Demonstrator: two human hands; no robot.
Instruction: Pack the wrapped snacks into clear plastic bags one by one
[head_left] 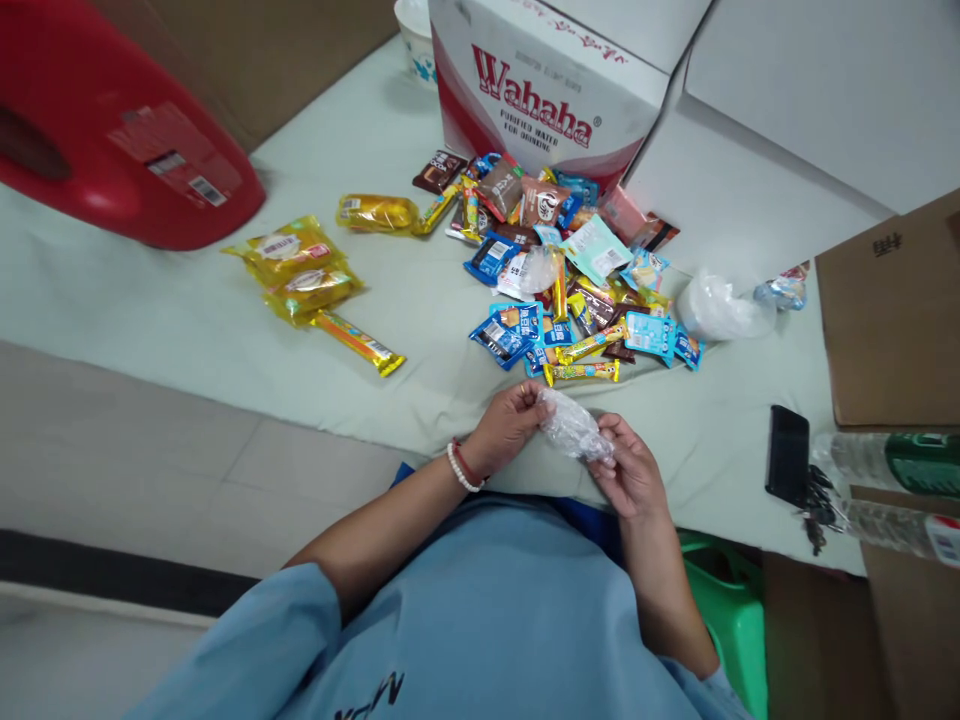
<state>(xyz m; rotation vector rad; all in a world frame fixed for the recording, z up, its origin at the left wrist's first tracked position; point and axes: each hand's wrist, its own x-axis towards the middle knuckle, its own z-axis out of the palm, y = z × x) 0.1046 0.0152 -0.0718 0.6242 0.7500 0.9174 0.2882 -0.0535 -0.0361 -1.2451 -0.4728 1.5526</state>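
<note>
A crumpled clear plastic bag (574, 424) is stretched between my two hands at the front edge of the table. My left hand (511, 425), with a beaded bracelet at the wrist, pinches its left end. The other end is gripped by the fingers of my right hand (628, 468). Just beyond lies a heap of small wrapped snacks: blue packets (501, 338), a yellow stick packet (582, 373), a pale green packet (598, 249) and brown packets (500, 187). Farther left are yellow snack packs (300, 268) and an orange-yellow stick packet (360, 343).
A Wahaha carton (544, 100) stands behind the heap, a red jug (150, 140) at the left. A white plastic bag (724, 306) lies right of the snacks. A black phone (787, 455), keys (821, 505) and plastic bottles (855, 462) are at the right, above a green stool (724, 620).
</note>
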